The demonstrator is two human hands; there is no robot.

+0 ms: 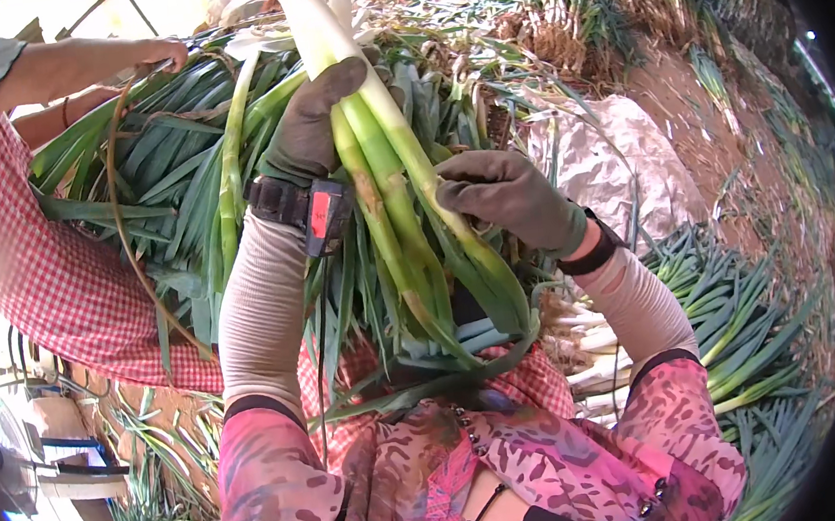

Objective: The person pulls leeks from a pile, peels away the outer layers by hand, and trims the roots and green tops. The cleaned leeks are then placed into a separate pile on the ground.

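Observation:
A few leeks [382, 153] with thick white stems and green leaves are held up in front of me, white ends pointing away. My left hand [309, 120], in a dark grey-green glove, is closed around their stems. On the right side of the bunch, my gloved right hand [507, 197] has its fingers bent and pressed together against the nearest leek. Whether it pinches a leaf there is hidden. The green leaf ends hang down toward my lap, over a red checked cloth [539, 374].
A large heap of leeks [168, 174] lies at the left, where another person's hand [156, 55] reaches in from a checked apron [56, 265]. More leeks [735, 320] lie at my right, near a whitish sack [619, 156]. Bundles with roots [566, 25] stand farther back on brown ground.

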